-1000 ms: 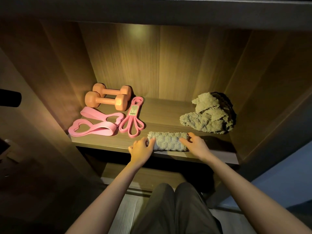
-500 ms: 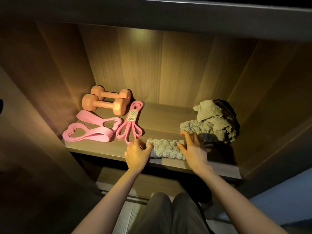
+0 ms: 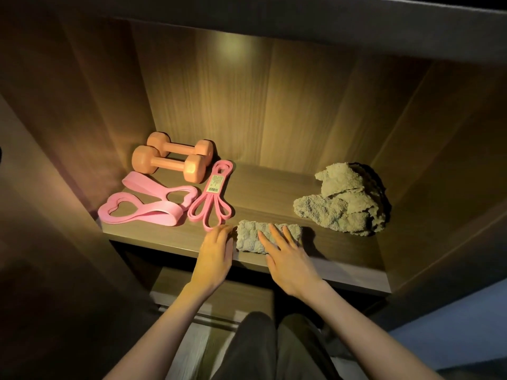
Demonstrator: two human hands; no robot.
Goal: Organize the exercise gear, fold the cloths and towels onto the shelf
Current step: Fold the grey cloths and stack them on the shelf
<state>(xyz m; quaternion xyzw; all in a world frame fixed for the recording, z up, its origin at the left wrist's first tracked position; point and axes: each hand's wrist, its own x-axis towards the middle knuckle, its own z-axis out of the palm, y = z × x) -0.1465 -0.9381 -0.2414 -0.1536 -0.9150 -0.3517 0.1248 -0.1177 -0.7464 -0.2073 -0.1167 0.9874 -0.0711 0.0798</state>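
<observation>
Currently: both hands at the rolled towel, near edge of shelf

Rolled towel [image 3: 247, 238] lies lengthwise along the near edge of the wooden shelf [image 3: 343, 260], about mid-width. Right hand [image 3: 288, 256] rests flat on top of it, fingers [image 3: 275, 233] straight and slightly spread, holding nothing. Left hand [image 3: 215, 252] sits at the roll's left end, fingers relaxed and close together, thumb side touching the towel; no pinch seen.

Crumpled towel [image 3: 343, 207] sits in a heap further back on the right, apart from the roll. Two orange dumbbells [image 3: 168, 164] lie side by side at the far left. Wide pink bands [image 3: 148, 204] lie near them on the left. A thin pink band with a label [image 3: 211, 204] lies just right of those, its near loop close to the left hand.
</observation>
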